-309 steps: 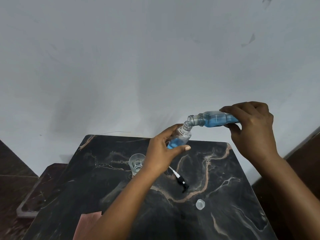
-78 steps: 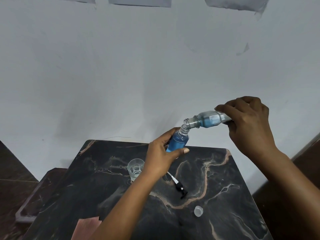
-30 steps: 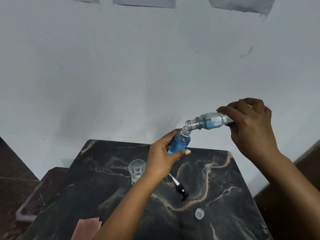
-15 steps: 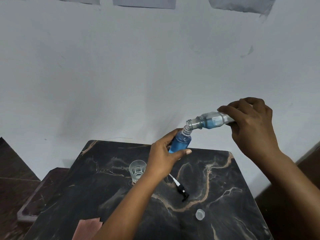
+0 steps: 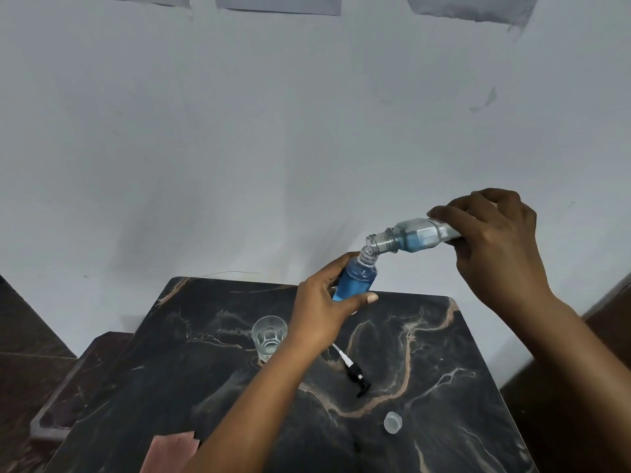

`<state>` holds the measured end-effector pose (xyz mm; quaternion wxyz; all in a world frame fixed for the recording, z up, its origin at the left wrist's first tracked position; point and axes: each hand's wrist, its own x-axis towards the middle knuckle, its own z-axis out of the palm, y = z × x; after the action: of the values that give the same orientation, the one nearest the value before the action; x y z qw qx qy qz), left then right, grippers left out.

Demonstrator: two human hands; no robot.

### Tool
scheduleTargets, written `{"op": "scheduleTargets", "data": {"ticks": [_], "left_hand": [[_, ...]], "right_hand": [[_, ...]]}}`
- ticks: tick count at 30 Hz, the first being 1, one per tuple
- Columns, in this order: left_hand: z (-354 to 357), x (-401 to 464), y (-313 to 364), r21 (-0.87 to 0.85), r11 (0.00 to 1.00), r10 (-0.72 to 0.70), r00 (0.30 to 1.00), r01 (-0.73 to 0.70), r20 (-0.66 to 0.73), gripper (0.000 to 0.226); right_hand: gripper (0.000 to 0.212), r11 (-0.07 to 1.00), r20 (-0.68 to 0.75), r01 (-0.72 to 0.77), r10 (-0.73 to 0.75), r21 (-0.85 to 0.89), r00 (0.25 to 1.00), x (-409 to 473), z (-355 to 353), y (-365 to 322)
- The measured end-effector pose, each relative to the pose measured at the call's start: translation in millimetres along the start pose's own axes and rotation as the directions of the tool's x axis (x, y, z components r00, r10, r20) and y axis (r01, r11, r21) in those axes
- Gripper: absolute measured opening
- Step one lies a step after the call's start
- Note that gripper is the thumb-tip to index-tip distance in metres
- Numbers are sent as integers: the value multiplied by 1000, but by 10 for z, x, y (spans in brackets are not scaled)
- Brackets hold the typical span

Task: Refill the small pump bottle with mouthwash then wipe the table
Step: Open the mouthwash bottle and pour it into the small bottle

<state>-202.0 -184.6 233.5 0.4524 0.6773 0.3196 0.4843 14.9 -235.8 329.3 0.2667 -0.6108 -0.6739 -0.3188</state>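
Clear glass [image 5: 269, 336] upright on marble top – pink cloth [image 5: 169, 452] at near edge.

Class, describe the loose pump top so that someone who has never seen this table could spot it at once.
Start at the dark marble table and look just right of the left forearm, near the middle. The pump top lies on its side there, between the glass and the clear cap. It alone is black with a thin white tube.

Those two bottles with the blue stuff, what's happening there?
A person is pouring. The right hand tips the mouthwash bottle so its mouth meets the neck of the small bottle, held tilted in the left hand. The small one looks nearly full of blue. Its pump top and a clear cap lie on the table.
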Motion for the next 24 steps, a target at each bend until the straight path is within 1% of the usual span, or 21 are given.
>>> {"op": "scheduleTargets", "data": {"ticks": [8, 13, 19, 24], "left_hand": [[16, 4, 21, -6, 1000, -6, 1000, 6, 4, 54], [23, -8, 39, -11, 1000, 2, 1000, -2, 8, 52], [41, -15, 35, -18, 1000, 10, 1000, -10, 11, 53], [55, -21, 33, -30, 1000, 3, 1000, -3, 5, 53]], "right_hand": [[40, 1000, 5, -8, 8, -1, 1000, 8, -14, 0], [41, 998, 28, -58, 57, 36, 998, -56, 13, -22], [40, 987, 37, -124, 121, 103, 992, -163, 80, -48], [43, 958, 63, -199, 190, 205, 980, -270, 175, -86]]}}
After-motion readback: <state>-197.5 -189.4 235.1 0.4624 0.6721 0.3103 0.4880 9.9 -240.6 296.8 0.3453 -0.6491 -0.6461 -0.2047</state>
